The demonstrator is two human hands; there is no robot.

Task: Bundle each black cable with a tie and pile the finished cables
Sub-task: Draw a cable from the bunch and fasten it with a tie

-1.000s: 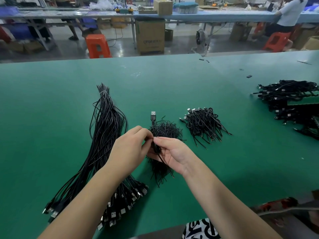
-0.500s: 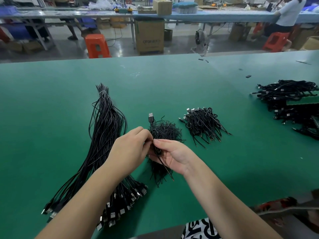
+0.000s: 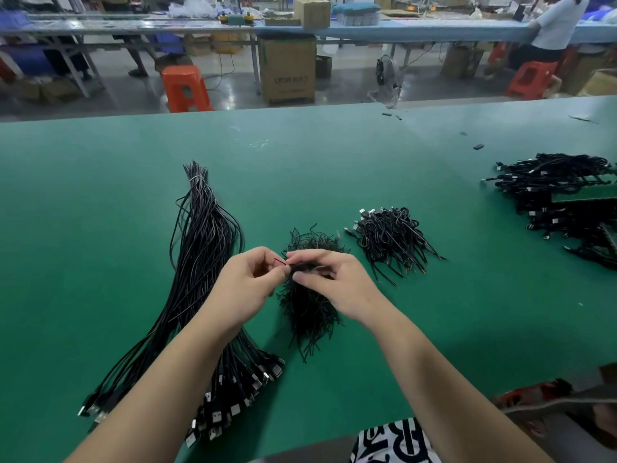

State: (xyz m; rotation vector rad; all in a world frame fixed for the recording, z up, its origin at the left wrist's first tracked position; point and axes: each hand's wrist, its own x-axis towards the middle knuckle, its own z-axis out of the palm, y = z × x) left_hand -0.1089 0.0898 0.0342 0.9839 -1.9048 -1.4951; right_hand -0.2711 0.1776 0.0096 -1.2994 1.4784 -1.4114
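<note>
1. Head view: left hand (image 3: 247, 282) and right hand (image 3: 334, 282) meet at centre, both pinching a thin tie (image 3: 280, 261) round a small folded cable (image 3: 309, 269), just above the tie heap (image 3: 310, 312).
2. Step, as I judge it: twisting the tie shut.
3. Next likely calls for finishing the twist, then dropping the cable on the done pile (image 3: 390, 238) at 2 o'clock.
4. Loose cables (image 3: 200, 262) lie at 9 o'clock on the surface (image 3: 100, 195); a larger pile (image 3: 561, 195) at 3 o'clock. Nothing blocks the way.
</note>
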